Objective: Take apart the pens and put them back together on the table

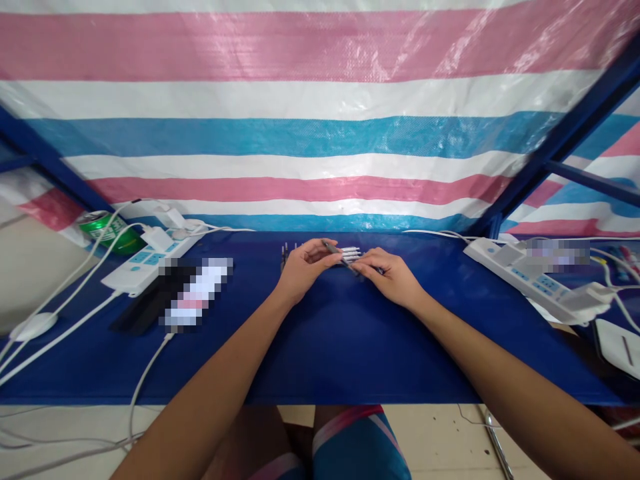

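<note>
My left hand (306,267) pinches the upper left end of a slim dark grey pen (331,248) between thumb and fingers. At the pen's lower right end, my right hand (384,272) is closed, with thumb and forefinger pressed on it. The pen slants between both hands, just above the table; whether it is whole or in two parts I cannot tell. Behind it lie several silver-white pens (351,253) side by side, partly hidden by my hands. Several thin dark pen-like pieces (285,255) show beyond my left hand, mostly covered by it.
On the blue table (330,353), a power strip (150,257), a green can (113,232) and a charging phone (200,293) are at the left. Another power strip (530,280) with plugs and cables is at the right. Striped sheeting (310,137) hangs behind.
</note>
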### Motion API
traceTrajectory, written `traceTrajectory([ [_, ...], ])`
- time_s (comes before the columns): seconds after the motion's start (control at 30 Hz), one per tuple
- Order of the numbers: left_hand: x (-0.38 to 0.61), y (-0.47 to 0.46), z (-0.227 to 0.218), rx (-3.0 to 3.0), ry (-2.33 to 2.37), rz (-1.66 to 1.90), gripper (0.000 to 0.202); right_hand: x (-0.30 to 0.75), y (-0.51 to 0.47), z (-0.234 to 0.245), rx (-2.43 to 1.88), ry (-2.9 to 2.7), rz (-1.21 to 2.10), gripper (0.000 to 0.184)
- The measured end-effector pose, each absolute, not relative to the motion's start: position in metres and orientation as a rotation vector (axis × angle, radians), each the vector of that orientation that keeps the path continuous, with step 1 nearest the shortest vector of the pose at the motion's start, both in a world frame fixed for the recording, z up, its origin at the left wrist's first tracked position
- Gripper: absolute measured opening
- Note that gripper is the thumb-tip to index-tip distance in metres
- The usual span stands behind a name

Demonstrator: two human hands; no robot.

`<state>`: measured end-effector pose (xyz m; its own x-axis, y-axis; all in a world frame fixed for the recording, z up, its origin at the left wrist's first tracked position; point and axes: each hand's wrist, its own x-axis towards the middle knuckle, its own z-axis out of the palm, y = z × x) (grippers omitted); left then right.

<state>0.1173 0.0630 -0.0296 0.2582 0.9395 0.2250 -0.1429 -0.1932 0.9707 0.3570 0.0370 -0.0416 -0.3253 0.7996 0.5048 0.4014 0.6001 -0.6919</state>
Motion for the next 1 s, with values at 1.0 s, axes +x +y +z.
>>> traceTrajectory([
  [1.0, 0.11, 0.057, -0.025, 1.85, 0.926, 0.953, 0.043, 0.357, 0.035, -0.033, -0.857, -1.536, 1.159, 0.045],
])
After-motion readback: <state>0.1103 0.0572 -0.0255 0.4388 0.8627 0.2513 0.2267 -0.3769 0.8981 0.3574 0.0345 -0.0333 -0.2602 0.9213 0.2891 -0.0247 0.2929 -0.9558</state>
